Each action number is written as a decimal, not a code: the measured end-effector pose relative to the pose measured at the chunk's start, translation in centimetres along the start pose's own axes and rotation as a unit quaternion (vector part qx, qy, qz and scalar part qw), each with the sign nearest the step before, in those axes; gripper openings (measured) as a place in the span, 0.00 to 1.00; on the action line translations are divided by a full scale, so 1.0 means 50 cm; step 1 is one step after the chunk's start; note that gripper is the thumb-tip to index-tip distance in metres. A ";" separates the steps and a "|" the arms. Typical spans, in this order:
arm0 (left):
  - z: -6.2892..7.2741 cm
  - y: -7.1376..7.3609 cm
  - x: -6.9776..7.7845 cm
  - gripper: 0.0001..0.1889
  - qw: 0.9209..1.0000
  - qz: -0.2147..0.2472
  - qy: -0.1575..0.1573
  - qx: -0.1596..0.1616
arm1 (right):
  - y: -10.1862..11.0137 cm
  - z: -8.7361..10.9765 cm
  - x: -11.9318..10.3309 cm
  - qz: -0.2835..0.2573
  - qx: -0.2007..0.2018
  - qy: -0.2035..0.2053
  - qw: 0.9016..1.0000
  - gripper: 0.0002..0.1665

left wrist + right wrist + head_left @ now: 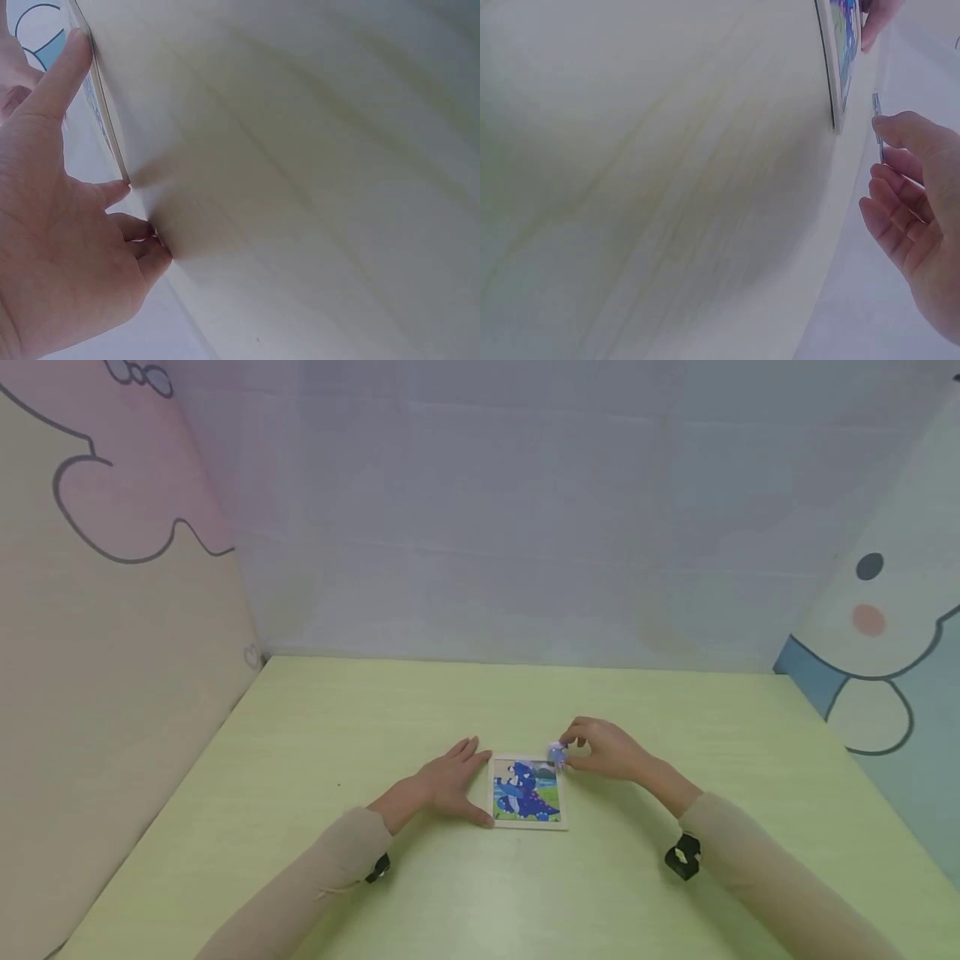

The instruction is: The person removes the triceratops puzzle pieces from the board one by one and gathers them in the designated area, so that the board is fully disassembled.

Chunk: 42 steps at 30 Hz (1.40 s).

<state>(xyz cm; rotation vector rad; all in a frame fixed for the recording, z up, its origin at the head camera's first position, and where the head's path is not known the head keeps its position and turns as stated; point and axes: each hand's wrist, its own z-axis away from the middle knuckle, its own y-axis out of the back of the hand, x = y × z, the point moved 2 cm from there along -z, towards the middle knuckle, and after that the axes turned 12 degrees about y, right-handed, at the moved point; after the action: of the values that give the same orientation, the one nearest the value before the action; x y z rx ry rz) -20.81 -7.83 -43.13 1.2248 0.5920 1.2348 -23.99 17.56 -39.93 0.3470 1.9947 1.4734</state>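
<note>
A small square jigsaw puzzle [528, 795] in a pale wooden frame lies on the table, its picture a blue dinosaur on grass. My left hand [452, 781] rests along its left side with fingers spread, thumb at the lower left corner and index finger at the upper left. In the left wrist view, the left hand [71, 217] touches the frame's edge and the table. Thumb and finger of my right hand [606, 750] pinch a puzzle piece [557, 753] over the upper right corner. From the right wrist view, the piece [877, 127] appears edge-on, raised off the table.
The pale yellow-green table [337, 718] reaches back to a plain light wall [480, 527]. Side walls with cartoon drawings stand at left and right. Dark bands with devices [682, 857] sit at both wrists.
</note>
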 end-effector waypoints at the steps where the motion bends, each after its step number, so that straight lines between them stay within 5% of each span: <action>1: 0.001 0.000 0.001 0.55 1.000 0.002 0.000 -0.001 | 0.003 0.008 0.006 0.003 0.002 0.001 1.000 0.15; 19: 0.009 0.004 0.003 0.55 1.000 0.013 -0.004 -0.003 | 0.005 0.094 0.071 -0.036 0.018 -0.032 0.999 0.13; 29: 0.001 -0.001 0.001 0.55 1.000 0.004 -0.004 0.000 | -0.004 0.103 0.092 -0.067 0.032 -0.028 0.997 0.12; 42: 0.001 -0.002 0.000 0.56 1.000 -0.001 -0.003 -0.003 | -0.012 0.099 0.097 -0.074 0.018 -0.077 0.994 0.13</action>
<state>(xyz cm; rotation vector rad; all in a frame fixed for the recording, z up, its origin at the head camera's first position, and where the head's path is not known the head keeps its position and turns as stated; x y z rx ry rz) -20.72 -7.86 -43.21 1.2233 0.5846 1.2295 -24.57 23.78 -42.95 0.3120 1.8835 1.2808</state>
